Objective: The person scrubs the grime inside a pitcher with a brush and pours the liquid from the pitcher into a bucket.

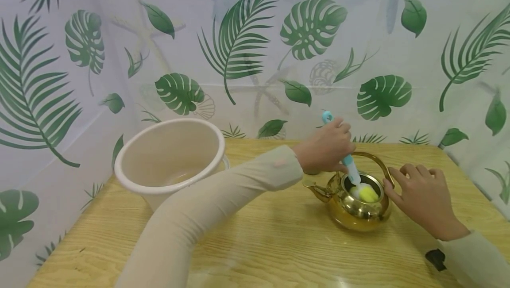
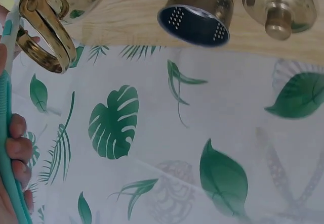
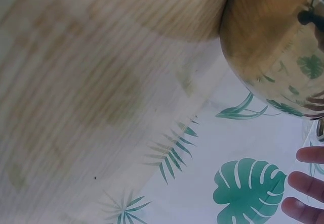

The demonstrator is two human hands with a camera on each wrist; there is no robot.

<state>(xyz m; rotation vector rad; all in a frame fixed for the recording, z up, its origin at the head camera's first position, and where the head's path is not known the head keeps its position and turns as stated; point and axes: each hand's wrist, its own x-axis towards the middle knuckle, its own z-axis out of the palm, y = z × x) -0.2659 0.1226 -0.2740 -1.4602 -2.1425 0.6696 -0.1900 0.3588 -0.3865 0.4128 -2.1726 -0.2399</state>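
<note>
My left hand [image 1: 327, 147] grips the teal-and-white handle of a sponge brush [image 1: 350, 167], which slants down into an open-topped golden teapot [image 1: 356, 217]. Its yellow and white sponge head [image 1: 368, 194] sits inside the teapot's mouth. At the right of the teapot, my right hand [image 1: 424, 197] holds the base of the arched handle [image 1: 376, 159] between thumb and forefinger. The other fingers stretch away from the pot, as the right wrist view also shows. The spout points left. In the left wrist view, a perforated metal strainer [image 2: 196, 14] and a knobbed lid [image 2: 279, 9] lie on the table.
A large white bucket [image 1: 167, 188] stands on the left of the wooden table [image 1: 279, 243], behind my left forearm. A leaf-print sheet [image 1: 247, 115] hangs along the table's back and sides. A small black object [image 1: 436, 259] shows beside the right cuff.
</note>
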